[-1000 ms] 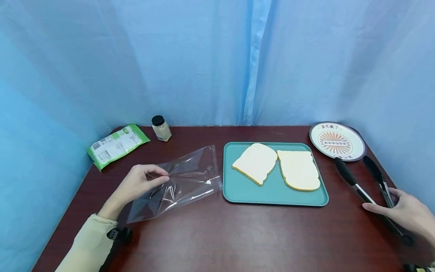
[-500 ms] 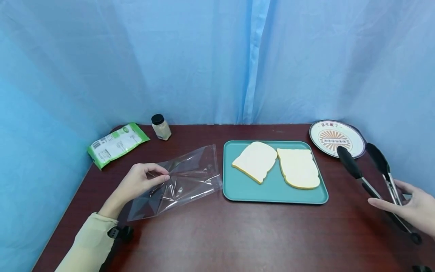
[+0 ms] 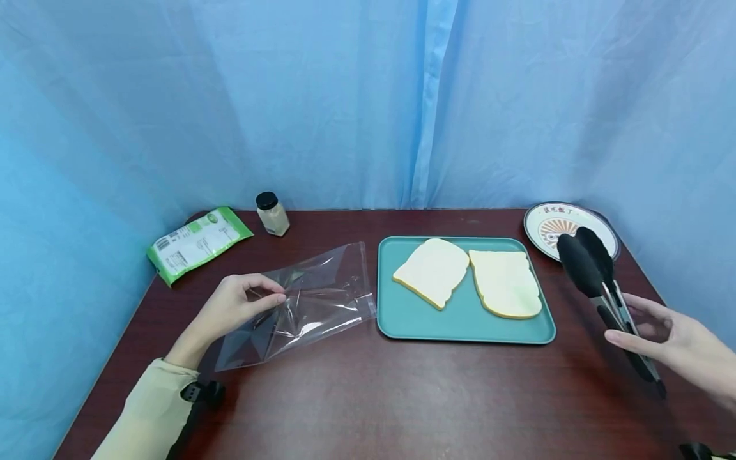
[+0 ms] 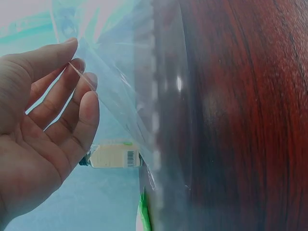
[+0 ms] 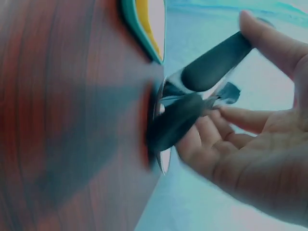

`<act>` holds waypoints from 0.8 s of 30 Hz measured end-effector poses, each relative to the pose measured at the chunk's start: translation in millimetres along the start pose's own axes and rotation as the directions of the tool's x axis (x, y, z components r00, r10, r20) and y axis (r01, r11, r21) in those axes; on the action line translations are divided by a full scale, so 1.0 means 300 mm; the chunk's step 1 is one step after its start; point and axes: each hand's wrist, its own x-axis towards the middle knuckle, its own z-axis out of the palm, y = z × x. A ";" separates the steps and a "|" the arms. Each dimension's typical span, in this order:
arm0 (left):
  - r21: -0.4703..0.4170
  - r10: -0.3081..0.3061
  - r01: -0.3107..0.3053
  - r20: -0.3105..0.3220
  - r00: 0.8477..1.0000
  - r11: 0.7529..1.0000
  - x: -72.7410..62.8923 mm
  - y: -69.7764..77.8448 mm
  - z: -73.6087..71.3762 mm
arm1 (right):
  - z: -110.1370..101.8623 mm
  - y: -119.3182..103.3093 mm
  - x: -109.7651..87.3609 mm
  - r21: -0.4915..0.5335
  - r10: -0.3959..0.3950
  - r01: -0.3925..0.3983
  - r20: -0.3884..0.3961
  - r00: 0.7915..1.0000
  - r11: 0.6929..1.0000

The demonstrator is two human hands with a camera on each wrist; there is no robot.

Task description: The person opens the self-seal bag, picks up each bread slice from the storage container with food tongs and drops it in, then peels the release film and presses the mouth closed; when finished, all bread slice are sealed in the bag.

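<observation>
My left hand [image 3: 244,313] pinches a clear plastic bag [image 3: 328,300] between thumb and fingertips, the bag's far end reaching the tray's left edge. At the right, my right hand [image 3: 673,338] holds black-and-silver tongs [image 3: 618,310] between thumb and fingers, raised above the table with the heads pointing away and nearly together. In the right wrist view the tongs' black arm [image 5: 216,62] runs under the thumb. Two white bread slices [image 3: 434,271] with yellow crusts lie side by side on a green tray [image 3: 425,329], left of the tongs.
A round patterned plate [image 3: 546,223] sits at the back right, partly covered by the tongs' heads. A black-capped jar [image 3: 273,214] stands at the back left, beside a green and white packet [image 3: 201,246]. Blue curtains [image 3: 322,108] surround the dark wooden table [image 3: 402,402].
My right hand has lifted the tongs off the table and moved them slightly leftward; their spread arms have been squeezed close together. My left hand and the bag stay nearly still.
</observation>
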 end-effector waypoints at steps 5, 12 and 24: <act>0.018 -0.003 0.003 -0.010 1.000 1.000 0.001 0.008 -0.004 | 0.014 -0.024 0.001 0.157 -0.071 0.064 0.035 0.997 0.986; 0.029 0.003 -0.003 -0.014 1.000 1.000 0.003 0.014 -0.008 | 0.024 -0.058 0.001 0.231 -0.112 0.070 0.176 0.978 0.970; 0.020 -0.021 0.021 0.003 1.000 1.000 -0.002 0.004 -0.006 | 0.046 -0.088 0.014 0.245 -0.158 0.107 0.200 0.967 0.964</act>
